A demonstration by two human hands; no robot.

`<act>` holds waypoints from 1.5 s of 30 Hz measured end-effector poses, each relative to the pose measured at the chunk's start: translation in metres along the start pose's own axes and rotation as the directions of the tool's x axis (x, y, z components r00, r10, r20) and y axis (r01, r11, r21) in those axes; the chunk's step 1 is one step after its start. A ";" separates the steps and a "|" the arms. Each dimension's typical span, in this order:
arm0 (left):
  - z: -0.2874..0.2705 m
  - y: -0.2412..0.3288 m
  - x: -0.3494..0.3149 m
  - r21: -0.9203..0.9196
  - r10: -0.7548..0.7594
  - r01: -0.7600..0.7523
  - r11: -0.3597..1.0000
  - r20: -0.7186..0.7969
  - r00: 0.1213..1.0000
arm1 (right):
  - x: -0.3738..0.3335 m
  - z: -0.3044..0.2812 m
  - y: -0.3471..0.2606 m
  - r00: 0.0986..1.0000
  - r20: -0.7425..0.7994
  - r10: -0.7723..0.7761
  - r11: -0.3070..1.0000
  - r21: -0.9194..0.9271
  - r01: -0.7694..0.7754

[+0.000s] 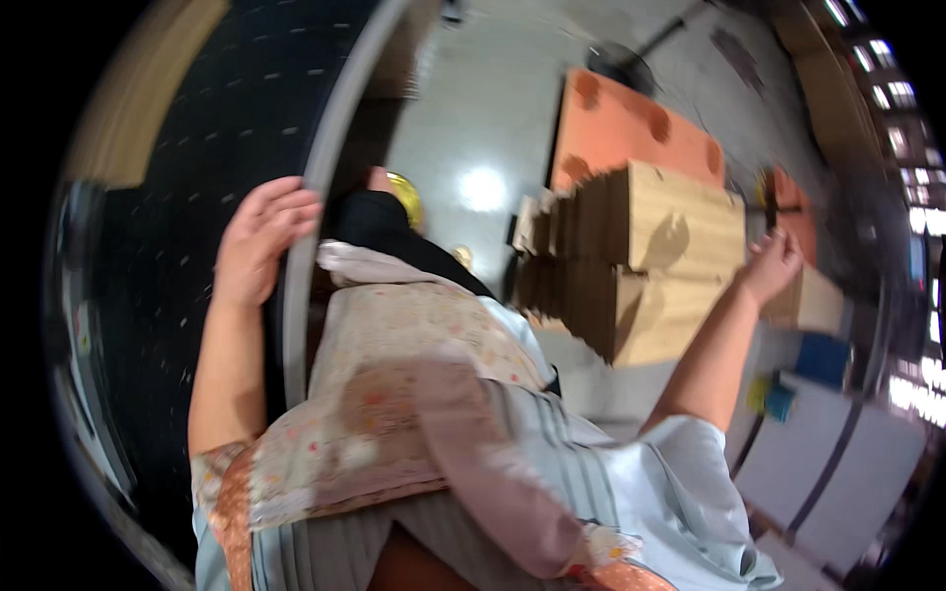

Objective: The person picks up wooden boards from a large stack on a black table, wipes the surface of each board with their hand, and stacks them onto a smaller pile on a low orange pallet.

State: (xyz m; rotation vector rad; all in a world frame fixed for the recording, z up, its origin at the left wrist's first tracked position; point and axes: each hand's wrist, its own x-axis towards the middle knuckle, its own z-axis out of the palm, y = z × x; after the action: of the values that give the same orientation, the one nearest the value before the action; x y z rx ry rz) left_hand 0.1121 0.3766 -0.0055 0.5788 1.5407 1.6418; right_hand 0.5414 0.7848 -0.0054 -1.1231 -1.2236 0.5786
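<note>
Cardboard stacks (641, 258) show pale tan tops and darker, layered sides.

Glare is whitening floor (463, 118); shadow is falling on cardboard stack (639, 254); right-hand bright panels (918, 402) are overexposing; blur is softening surroundings; fisheye rim is bending edges.

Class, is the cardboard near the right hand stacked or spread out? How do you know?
Stacked: the brown cardboard shows many layered edges down its left side.

An industrial workshop (stacked cardboard (685, 305), orange pallet (616, 128))
</note>
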 end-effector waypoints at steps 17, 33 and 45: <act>-0.053 -0.007 -0.225 0.270 0.234 -0.085 0.959 -0.588 0.774 | -0.353 0.240 -0.219 -0.341 0.282 -0.896 0.265 0.959 0.097; -0.088 -0.051 -0.269 0.737 0.570 0.018 0.675 -0.538 0.621 | -0.381 0.456 -0.616 0.168 0.063 -0.984 0.165 0.684 0.710; -0.098 -0.065 -0.273 0.634 0.554 -0.135 0.761 -0.528 0.643 | -0.389 0.512 -0.694 0.266 0.354 -0.897 0.408 0.424 0.809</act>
State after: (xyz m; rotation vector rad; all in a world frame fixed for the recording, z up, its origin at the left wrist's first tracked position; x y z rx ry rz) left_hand 0.2097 0.0968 -0.0323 0.6266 2.6750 1.8242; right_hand -0.1929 0.3674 0.4199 0.0478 -2.0182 0.0868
